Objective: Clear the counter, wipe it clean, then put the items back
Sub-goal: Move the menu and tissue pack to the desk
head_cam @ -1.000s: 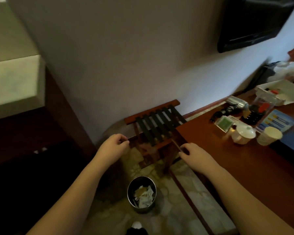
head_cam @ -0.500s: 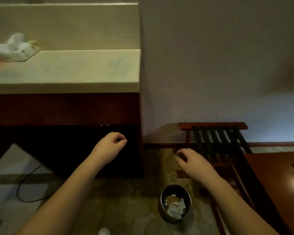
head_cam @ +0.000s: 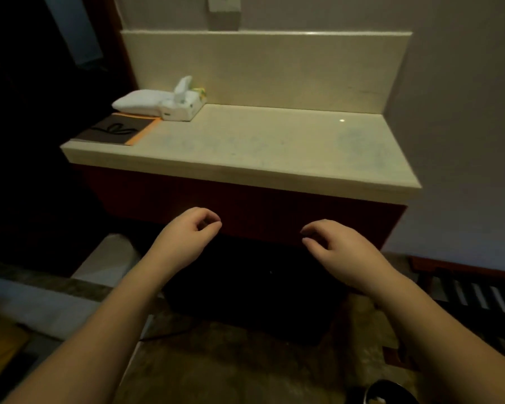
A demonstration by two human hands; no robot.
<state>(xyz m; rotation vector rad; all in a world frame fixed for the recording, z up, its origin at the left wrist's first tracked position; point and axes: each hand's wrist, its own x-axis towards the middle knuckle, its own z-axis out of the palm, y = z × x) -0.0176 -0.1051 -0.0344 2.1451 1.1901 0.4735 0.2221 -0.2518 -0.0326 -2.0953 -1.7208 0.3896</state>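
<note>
A pale stone counter (head_cam: pixel 260 147) on a dark red cabinet fills the middle of the view. At its back left corner lie a folded white cloth (head_cam: pixel 137 102) and a white tissue box (head_cam: pixel 182 104) with a tissue sticking up. A dark booklet with an orange edge (head_cam: pixel 115 131) lies in front of them. My left hand (head_cam: pixel 187 234) and my right hand (head_cam: pixel 338 246) hover below the counter's front edge, apart from it, fingers loosely curled and holding nothing.
A grey wall closes the counter's right side. A slatted luggage rack (head_cam: pixel 475 293) stands low at the right. The rim of a metal bin (head_cam: pixel 388 393) shows at the bottom edge. A socket plate (head_cam: pixel 223 4) sits above the backsplash.
The view has swung left from the wooden desk and luggage rack to the stone counter, which now sits centred and closer. Both hands stay empty in front of me.
</note>
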